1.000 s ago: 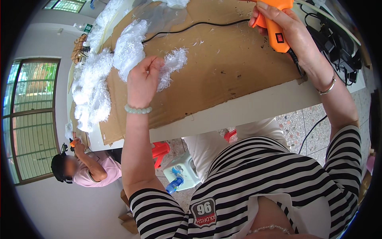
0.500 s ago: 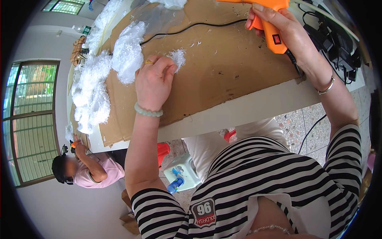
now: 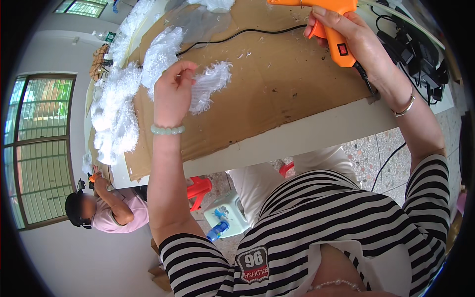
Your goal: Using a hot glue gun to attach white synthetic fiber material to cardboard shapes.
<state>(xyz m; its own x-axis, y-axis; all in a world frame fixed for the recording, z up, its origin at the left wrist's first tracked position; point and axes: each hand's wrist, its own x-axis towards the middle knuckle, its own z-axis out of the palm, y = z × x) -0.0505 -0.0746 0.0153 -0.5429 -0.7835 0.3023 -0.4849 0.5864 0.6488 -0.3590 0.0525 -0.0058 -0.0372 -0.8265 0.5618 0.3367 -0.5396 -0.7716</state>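
My left hand (image 3: 173, 94) pinches the edge of a small white feathery piece (image 3: 210, 84) and holds it just above the brown cardboard sheet (image 3: 277, 84) on the white table (image 3: 316, 133). My right hand (image 3: 346, 34) grips an orange glue gun (image 3: 331, 20) by its handle at the top of the view, nozzle pointing left. The gun's black cord (image 3: 232, 35) runs across the cardboard. A larger white fluffy shape (image 3: 158, 57) lies just beyond my left hand.
More white fluffy pieces (image 3: 116, 114) are heaped along the left end of the cardboard. Black cables and adapters (image 3: 420, 54) lie at the right end of the table. Another person (image 3: 109, 208) sits low at the left. A red stool (image 3: 200, 188) stands under the table.
My left hand has lifted off the small feathery piece and now pinches it at its edge. The glue gun has shifted slightly leftward and up.
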